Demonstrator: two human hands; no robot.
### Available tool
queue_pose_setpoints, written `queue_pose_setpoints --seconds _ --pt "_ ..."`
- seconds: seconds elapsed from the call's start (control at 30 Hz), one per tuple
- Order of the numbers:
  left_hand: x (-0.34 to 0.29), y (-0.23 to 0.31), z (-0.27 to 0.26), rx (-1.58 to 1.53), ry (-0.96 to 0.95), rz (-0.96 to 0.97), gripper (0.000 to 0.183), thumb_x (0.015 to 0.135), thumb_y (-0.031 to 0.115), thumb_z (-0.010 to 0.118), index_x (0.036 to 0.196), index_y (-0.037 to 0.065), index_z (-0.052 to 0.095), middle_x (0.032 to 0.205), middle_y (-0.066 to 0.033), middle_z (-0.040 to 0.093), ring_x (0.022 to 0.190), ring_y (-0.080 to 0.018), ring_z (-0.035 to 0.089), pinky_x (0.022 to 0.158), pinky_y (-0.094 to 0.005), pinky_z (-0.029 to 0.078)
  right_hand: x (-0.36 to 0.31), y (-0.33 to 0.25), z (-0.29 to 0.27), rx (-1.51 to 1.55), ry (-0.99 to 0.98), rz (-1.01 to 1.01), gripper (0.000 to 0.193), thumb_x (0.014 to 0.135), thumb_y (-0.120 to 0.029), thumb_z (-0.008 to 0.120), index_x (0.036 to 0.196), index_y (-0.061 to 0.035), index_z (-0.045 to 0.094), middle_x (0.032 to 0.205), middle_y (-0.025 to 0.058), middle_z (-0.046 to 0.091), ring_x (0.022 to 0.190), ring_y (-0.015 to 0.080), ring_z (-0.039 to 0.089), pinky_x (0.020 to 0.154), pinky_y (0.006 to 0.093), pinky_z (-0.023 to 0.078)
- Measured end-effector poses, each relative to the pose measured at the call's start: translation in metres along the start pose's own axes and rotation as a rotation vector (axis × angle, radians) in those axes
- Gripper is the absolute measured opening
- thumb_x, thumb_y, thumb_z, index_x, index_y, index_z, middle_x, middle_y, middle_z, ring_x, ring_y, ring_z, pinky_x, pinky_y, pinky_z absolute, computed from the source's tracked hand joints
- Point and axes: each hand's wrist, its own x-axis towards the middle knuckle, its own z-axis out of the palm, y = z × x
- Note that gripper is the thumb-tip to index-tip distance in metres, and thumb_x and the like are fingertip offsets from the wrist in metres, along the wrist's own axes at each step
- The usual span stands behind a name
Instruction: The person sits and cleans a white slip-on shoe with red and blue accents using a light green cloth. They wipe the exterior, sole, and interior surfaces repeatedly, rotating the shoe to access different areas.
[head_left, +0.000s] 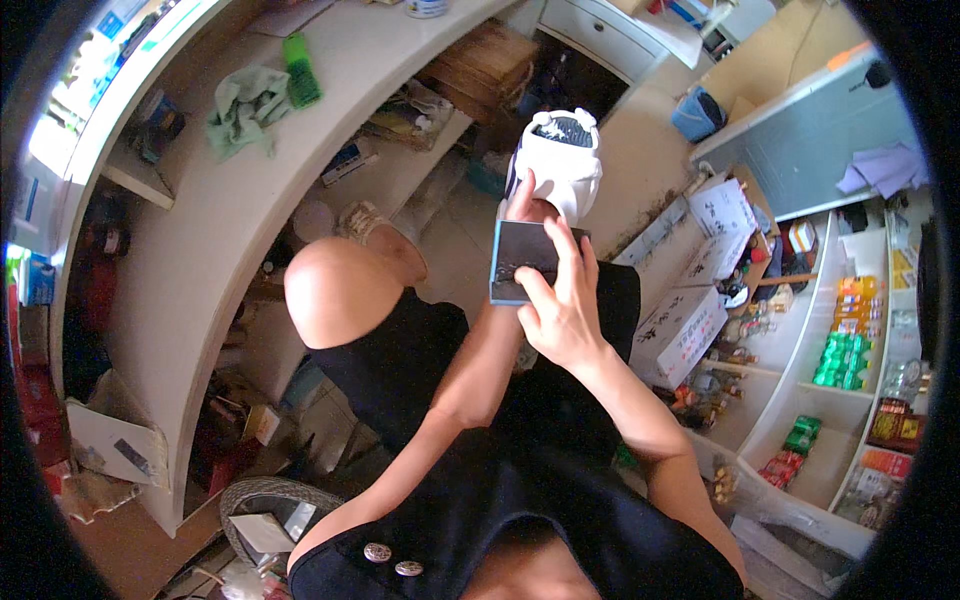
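Observation:
My left hand is closed around a flat, dark rectangular thing with a light blue edge, which looks like a phone in a case. Its thumb stands up past the far edge, and the rest of that hand is mostly hidden underneath. Over the dark face lies my right hand, fingers apart, with fingertips on or just above the surface. Whether it also grips the right edge is hard to see. Just beyond both hands is a rounded white thing with a dark textured top, whose kind I cannot make out.
A long curved pale counter runs along the left, bearing a green brush and a greenish cloth. At right stand white cartons and white shelving with bottles and cans. My bare knee is at the left.

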Motion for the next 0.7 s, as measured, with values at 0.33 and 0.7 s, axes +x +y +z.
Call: queue_pose_setpoints --seconds 0.33,0.7 --pt "-0.001 -0.021 0.001 -0.055 0.076 0.068 0.053 0.087 0.016 0.057 0.136 0.002 0.043 0.133 -0.015 0.054 0.124 -0.0311 0.051 0.108 -0.0473 0.035 -0.034 0.009 0.028 -0.043 0.307 -0.106 0.029 0.064 -0.019 0.072 0.091 -0.0114 0.065 0.108 0.0137 0.05 0.108 0.0314 0.049 0.092 0.0496 0.031" --pt "0.004 -0.015 -0.006 -0.323 -0.045 -0.146 0.06 0.098 0.045 0.046 0.142 0.004 0.036 0.14 -0.0156 0.047 0.128 -0.0293 0.047 0.108 -0.0473 0.037 -0.023 -0.003 0.054 0.092 0.57 0.197 0.041 0.069 -0.016 0.077 0.105 -0.0092 0.058 0.117 0.0204 0.051 0.099 0.0373 0.056 0.08 0.046 0.046"
